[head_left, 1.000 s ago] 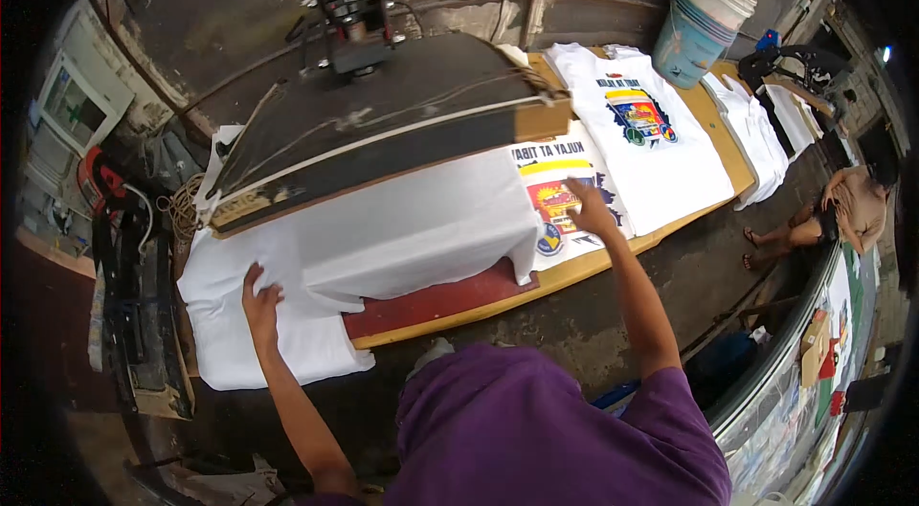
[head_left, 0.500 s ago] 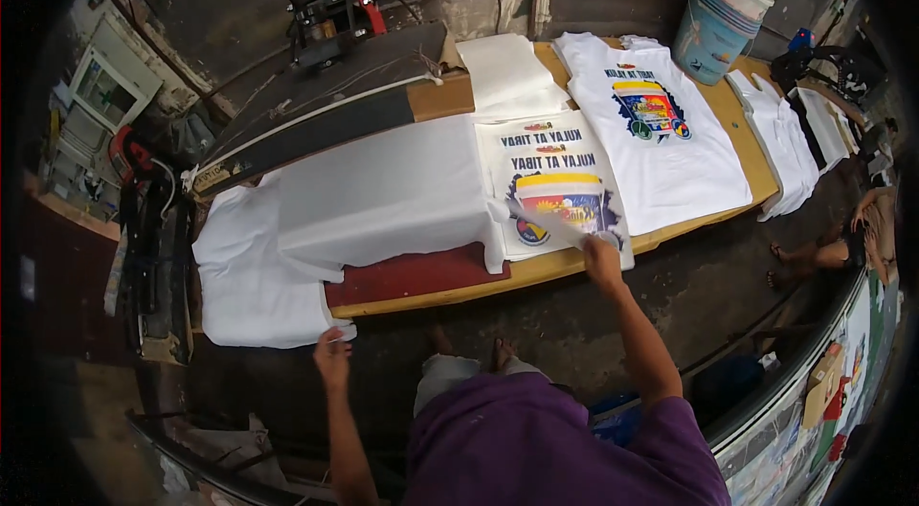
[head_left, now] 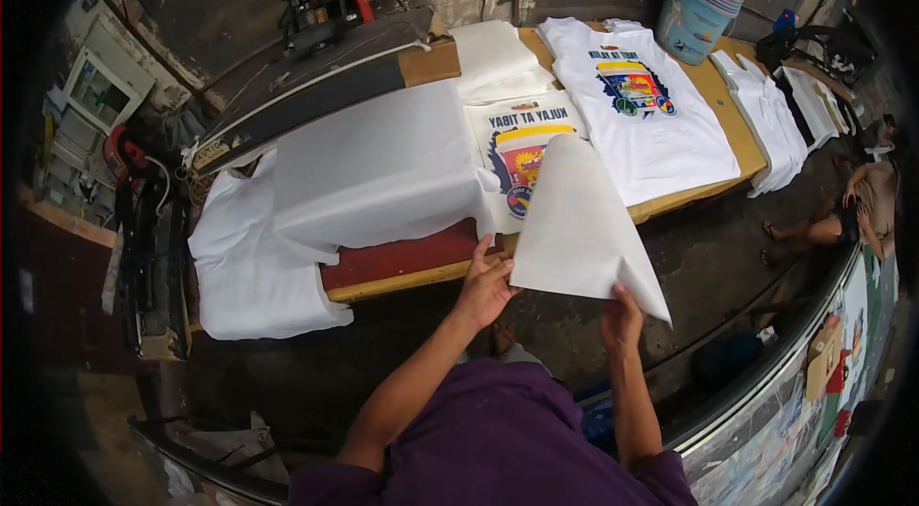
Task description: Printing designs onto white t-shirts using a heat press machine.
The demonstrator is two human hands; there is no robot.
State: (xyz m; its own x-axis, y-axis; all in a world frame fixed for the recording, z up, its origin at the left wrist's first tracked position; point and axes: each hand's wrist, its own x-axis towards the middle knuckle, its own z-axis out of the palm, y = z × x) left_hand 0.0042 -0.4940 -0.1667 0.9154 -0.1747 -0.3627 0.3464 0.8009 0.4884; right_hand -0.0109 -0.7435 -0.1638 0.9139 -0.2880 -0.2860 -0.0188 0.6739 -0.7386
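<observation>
A white transfer paper sheet (head_left: 584, 219), its plain side up, hangs curled over the front edge of the table. My right hand (head_left: 622, 319) pinches its near edge close to the right corner. At its left corner, my left hand (head_left: 486, 288) holds the paper with one finger raised. Beneath lies a stack of printed transfer sheets (head_left: 483, 137) with mirrored lettering and a colorful bucket picture, partly covered by the lifted sheet. Left of the stack, a pale cover sheet (head_left: 373, 171) drapes over a white shirt (head_left: 254, 262) and a dark red board (head_left: 412, 255).
A white T-shirt (head_left: 661, 152) with a bucket print lies flat to the right. More white shirts (head_left: 766, 123) and nested buckets (head_left: 706, 3) are beyond it. Blank paper (head_left: 493, 56) sits behind the stack. A heat press (head_left: 321, 3) stands at the back left. A seated person (head_left: 862, 209) is far right.
My right hand has drawn the sheet off the stack toward me, turning its blank side up. My left hand has moved from the white shirt to the sheet's left corner.
</observation>
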